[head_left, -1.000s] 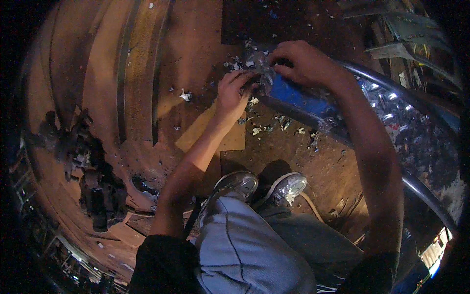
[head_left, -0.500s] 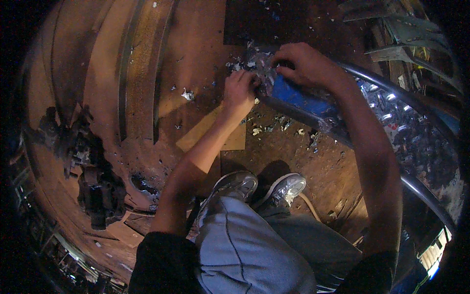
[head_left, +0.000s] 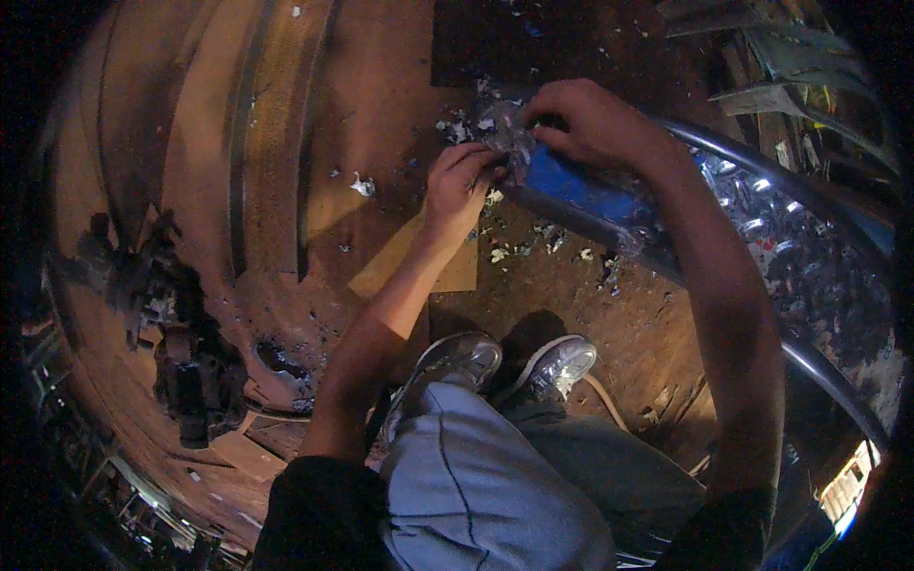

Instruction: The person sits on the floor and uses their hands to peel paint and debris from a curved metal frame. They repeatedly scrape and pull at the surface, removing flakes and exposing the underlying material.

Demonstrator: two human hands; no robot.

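Crumpled, shiny film-like material [head_left: 512, 133] bunches up at the end of a dark metal tube frame, between my two hands. My left hand [head_left: 459, 188] is closed at its near left side, fingertips pressed together against the material. From the far right, my right hand [head_left: 592, 122] reaches over with fingers curled, thumb and forefinger at the material's edge. The exact bit each hand grips is too small and dim to make out. Just below the right hand lies a flat blue piece [head_left: 586, 188], set along the tube [head_left: 609, 231].
Patterned, glossy sheeting [head_left: 762, 228] lies inside the frame at right. Pale scraps [head_left: 362, 184] litter the brown floor. A long metal channel [head_left: 271, 143] runs at left, near a dark bulky mechanical part [head_left: 195, 381]. Bent greenish metal strips [head_left: 790, 57] stand far right. A hose [head_left: 606, 398] lies beside my shoes.
My left hand has shifted slightly left and down, and its fingers look a little straighter. The right hand has moved only slightly to the left.
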